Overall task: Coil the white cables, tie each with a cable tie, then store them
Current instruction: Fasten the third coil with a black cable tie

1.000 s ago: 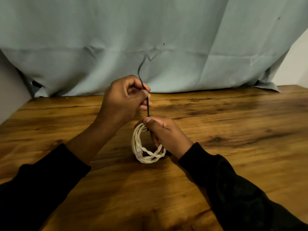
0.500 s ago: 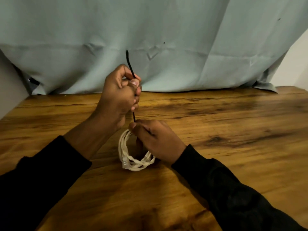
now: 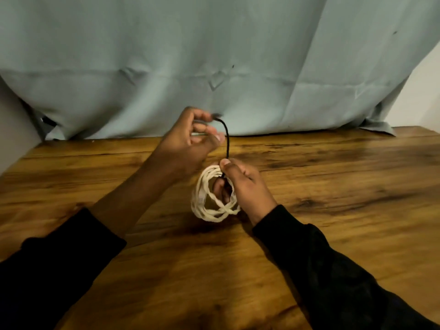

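Since half a second ago, both hands shifted rightward. Left hand (image 3: 188,141) pinches the thin black plastic cable tie (image 3: 227,141); right hand (image 3: 245,184) grips the coiled white cable (image 3: 202,201) above the brown wooden table (image 3: 333,186).

Head-worn view, forward-down, near table (image 3: 333,234)

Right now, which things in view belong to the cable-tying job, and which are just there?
Part of the job:
- white cable, coiled, held at its top by the right hand
- black cable tie, its tail pinched by the left hand

Just there:
- wooden table
- pale cloth hanging behind
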